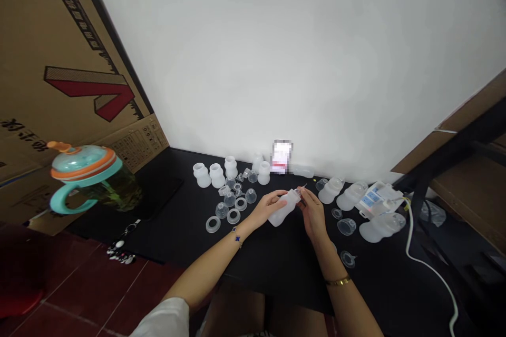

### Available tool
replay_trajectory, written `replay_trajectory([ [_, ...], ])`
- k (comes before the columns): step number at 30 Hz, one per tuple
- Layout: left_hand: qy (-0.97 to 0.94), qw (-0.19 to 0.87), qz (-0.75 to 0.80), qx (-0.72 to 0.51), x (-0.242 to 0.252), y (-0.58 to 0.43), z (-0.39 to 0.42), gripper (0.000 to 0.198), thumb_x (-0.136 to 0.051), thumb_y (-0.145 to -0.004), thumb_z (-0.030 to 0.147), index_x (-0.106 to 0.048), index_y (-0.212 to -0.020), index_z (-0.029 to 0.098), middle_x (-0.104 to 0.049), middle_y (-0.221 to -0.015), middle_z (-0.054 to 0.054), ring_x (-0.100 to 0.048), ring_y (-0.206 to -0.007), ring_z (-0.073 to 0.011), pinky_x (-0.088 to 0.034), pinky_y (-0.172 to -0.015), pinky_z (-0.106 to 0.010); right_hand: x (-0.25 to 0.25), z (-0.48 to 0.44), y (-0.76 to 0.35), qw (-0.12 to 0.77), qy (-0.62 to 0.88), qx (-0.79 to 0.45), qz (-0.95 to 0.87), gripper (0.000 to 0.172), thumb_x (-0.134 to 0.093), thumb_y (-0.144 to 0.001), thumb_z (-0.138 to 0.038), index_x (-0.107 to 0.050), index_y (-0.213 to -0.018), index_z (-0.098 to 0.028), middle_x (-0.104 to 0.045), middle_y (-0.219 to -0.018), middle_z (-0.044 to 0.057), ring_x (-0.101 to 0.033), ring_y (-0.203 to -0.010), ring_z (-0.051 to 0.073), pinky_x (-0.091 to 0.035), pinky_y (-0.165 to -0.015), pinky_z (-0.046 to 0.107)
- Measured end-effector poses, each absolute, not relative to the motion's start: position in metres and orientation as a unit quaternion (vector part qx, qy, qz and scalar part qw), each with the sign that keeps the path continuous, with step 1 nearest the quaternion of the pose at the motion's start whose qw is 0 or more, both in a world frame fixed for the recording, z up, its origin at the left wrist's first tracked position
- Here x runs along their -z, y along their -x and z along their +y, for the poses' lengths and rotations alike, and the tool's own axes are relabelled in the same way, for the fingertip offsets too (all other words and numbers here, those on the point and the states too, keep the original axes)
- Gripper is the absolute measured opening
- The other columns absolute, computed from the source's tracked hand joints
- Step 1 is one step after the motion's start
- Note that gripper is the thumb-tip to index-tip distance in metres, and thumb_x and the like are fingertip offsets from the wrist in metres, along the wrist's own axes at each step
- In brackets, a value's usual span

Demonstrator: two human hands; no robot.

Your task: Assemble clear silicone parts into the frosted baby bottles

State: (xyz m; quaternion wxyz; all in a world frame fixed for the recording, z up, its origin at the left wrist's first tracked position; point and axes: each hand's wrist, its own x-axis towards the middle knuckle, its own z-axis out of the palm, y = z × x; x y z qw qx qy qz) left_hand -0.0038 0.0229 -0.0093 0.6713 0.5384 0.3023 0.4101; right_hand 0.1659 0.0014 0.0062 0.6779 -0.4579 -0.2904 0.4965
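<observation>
My left hand (268, 207) is wrapped round a translucent white plastic bottle (283, 210), holding it tilted over the black mat (190, 221). My right hand (313, 212) pinches at the bottle's neck, fingers closed on its mouth end; a thin pin-like piece sticks up beside the fingertips. Several more white bottles (216, 175) stand in a row behind my hands. Clear rings (213, 224) and small clear domes (230, 199) lie to the left of my left hand.
More bottles lie on their sides at the right (380, 226), beside a white and blue packet (373, 200) and a white cable (430, 268). A teal and orange handled jug (85, 176) stands left, before a large cardboard box (59, 73). Keys (120, 250) lie at the mat's edge.
</observation>
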Motion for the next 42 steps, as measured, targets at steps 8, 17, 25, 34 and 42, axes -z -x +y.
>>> replay_trajectory([
  [8,-0.545,0.669,0.298,-0.409,0.008,0.005,0.022,0.067,-0.077,-0.078,0.057,-0.064,-0.127,0.013,-0.063,-0.071,0.000,-0.056,-0.064,-0.0133,-0.036,-0.060,-0.024,-0.003,0.002,-0.167,0.677,0.458,-0.494,-0.294,0.028,-0.088,-0.067,-0.046,-0.081,-0.083,-0.025,-0.075,-0.095,0.003,-0.064,-0.087,0.020,-0.051,-0.068,0.030],
  [17,-0.555,0.663,0.288,-0.411,0.003,0.005,0.019,0.066,-0.077,-0.080,0.054,-0.063,-0.128,0.011,-0.062,-0.072,0.000,-0.053,-0.065,-0.0124,-0.035,-0.061,-0.024,-0.002,0.003,-0.168,0.684,0.465,-0.479,-0.294,0.030,-0.089,-0.065,-0.046,-0.080,-0.082,-0.023,-0.074,-0.091,0.004,-0.064,-0.083,0.019,-0.050,-0.066,0.029],
  [25,-0.587,0.637,0.291,-0.406,-0.002,0.006,0.016,0.062,-0.074,-0.084,0.053,-0.064,-0.130,0.014,-0.055,-0.068,0.002,-0.048,-0.062,-0.0113,-0.032,-0.059,-0.024,-0.002,0.002,-0.168,0.693,0.468,-0.464,-0.292,0.031,-0.090,-0.063,-0.045,-0.078,-0.077,-0.021,-0.072,-0.080,0.002,-0.061,-0.072,0.016,-0.048,-0.063,0.029],
  [34,-0.599,0.623,0.299,-0.405,-0.007,0.006,0.012,0.063,-0.073,-0.083,0.053,-0.064,-0.131,0.014,-0.062,-0.077,-0.001,-0.054,-0.071,-0.0148,-0.037,-0.066,-0.025,-0.002,0.002,-0.167,0.700,0.479,-0.443,-0.291,0.032,-0.090,-0.062,-0.046,-0.077,-0.075,-0.021,-0.071,-0.077,0.002,-0.059,-0.070,0.016,-0.046,-0.062,0.029],
  [42,-0.606,0.613,0.304,-0.406,-0.005,0.006,0.012,0.060,-0.074,-0.083,0.052,-0.065,-0.129,0.013,-0.064,-0.079,-0.002,-0.057,-0.074,-0.0158,-0.041,-0.069,-0.026,0.000,0.003,-0.166,0.703,0.488,-0.427,-0.293,0.033,-0.090,-0.063,-0.047,-0.075,-0.073,-0.020,-0.068,-0.075,0.001,-0.057,-0.069,0.016,-0.045,-0.060,0.028],
])
